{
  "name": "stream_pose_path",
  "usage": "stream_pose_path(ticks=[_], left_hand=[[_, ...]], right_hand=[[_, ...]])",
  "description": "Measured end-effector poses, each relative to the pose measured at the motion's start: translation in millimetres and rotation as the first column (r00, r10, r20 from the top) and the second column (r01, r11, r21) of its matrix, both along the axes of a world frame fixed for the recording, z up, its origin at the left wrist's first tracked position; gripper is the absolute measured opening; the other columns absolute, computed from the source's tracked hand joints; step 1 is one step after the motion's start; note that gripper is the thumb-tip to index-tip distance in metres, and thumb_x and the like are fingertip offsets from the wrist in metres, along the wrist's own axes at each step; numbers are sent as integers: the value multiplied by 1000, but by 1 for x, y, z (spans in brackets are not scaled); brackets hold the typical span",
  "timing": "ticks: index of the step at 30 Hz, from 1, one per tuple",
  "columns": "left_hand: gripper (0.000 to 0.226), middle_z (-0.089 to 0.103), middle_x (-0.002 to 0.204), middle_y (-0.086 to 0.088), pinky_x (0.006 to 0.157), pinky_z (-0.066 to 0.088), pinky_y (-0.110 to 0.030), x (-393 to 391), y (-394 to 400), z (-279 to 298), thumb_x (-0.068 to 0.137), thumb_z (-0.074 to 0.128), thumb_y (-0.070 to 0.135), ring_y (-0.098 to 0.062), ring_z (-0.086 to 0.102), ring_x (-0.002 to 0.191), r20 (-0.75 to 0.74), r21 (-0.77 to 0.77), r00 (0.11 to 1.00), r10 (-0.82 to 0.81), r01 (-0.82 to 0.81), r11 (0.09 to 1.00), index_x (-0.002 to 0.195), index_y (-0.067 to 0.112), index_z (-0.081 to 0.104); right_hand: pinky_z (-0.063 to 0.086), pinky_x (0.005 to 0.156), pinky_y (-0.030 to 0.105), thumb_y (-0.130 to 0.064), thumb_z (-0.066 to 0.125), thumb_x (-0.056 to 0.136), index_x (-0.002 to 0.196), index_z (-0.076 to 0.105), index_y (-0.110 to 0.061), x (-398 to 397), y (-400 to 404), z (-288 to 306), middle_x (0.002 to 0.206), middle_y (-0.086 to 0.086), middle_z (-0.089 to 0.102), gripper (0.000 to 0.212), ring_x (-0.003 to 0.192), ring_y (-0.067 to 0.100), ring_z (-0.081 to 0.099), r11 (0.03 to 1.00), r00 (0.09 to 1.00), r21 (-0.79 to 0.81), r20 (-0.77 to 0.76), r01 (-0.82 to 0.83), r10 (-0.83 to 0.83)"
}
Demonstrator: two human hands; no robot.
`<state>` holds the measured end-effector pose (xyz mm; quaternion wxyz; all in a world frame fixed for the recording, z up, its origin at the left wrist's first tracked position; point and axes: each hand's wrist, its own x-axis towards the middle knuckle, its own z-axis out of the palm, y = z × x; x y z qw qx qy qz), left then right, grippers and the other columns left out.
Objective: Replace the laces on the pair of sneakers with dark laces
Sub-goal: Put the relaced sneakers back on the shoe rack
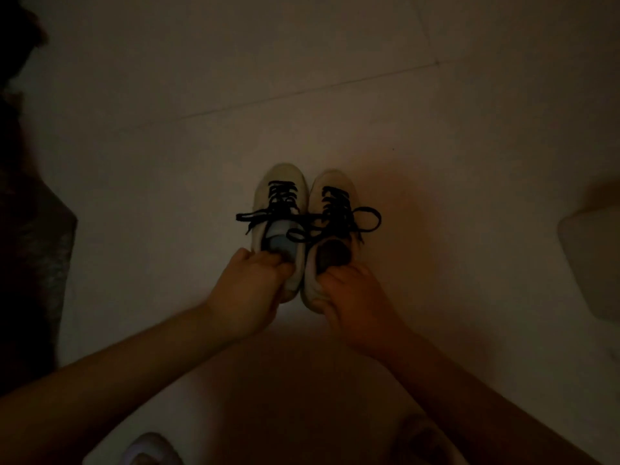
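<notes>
Sneakers are sitting side by side at the centre of the frame on a pale, smooth tiled floor (335, 78), toes pointing toward the top. Both are light-coloured with rounded toes and flat dark laces (330, 209) threaded through, the loose ends trailing out sideways. The left sneaker (280, 182) is showing a bluish insole; the right sneaker (335, 186) is looking dark inside. The left hand (248, 290) is gripping the left heel, fingers curled over its rim. The right hand (355, 303) is gripping the right heel likewise. No readable writing is showing in this dim light.
</notes>
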<state>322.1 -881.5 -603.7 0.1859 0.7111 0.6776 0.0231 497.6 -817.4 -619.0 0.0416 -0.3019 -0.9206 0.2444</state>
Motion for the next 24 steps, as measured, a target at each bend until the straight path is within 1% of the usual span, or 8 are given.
stream_pose_path(ticks=[3,5,7,9,11,15,19,24], left_hand=[[27,61,68,4,56,29,-26,-4,9,50,52,84,18,-23,62,67,48,1,999,12,-12,1000,69,21,63],[16,62,68,4,52,25,-23,0,9,86,55,71,17,-24,63,67,76,1,997,16,-16,1000,70,21,65],[21,62,68,5,50,19,-16,6,7,124,51,61,17,-22,63,66,97,-9,995,17,-17,1000,72,22,67],[24,63,69,5,49,23,-16,10,6,163,51,61,16,-22,63,67,131,-34,991,17,-13,999,74,21,67],[22,65,74,2,48,37,-27,15,9,209,60,56,19,-25,64,72,199,-82,979,33,-17,996,78,19,68],[40,62,103,-1,77,46,-35,32,29,316,72,45,32,-25,55,104,253,-164,961,116,-76,983,103,18,66],[60,62,102,-5,79,45,-32,55,53,441,70,31,49,-26,55,102,264,-150,949,175,-139,979,103,15,67],[38,60,96,-7,72,46,-31,84,81,574,72,47,34,-28,56,96,231,-99,953,199,-180,979,95,11,66]], right_hand=[[24,67,25,-16,65,68,75,60,-11,3,7,48,71,2,58,11,62,20,55,993,997,-91,5,77,-77],[31,67,27,-14,66,70,78,61,-9,5,8,86,74,4,58,11,65,23,56,988,995,-120,7,100,-100],[35,61,26,-17,63,71,77,61,-9,11,6,126,74,3,59,10,66,20,55,990,994,-93,-6,105,-106],[36,60,24,-25,53,74,77,62,-11,18,5,170,74,1,59,17,69,13,49,992,994,-74,-14,107,-108],[37,60,24,-29,46,75,80,63,-12,25,7,217,76,1,60,25,73,10,43,990,994,-92,-22,103,-106],[36,63,26,-32,45,76,84,64,-12,41,30,329,79,2,61,29,71,18,56,984,997,-162,31,71,-67],[29,73,28,-27,50,80,90,63,-7,56,62,451,88,8,61,26,81,26,56,984,997,-162,46,73,-67],[30,70,28,-21,60,75,84,63,-6,79,93,578,82,9,62,18,76,30,57,994,999,-99,30,46,-44]])
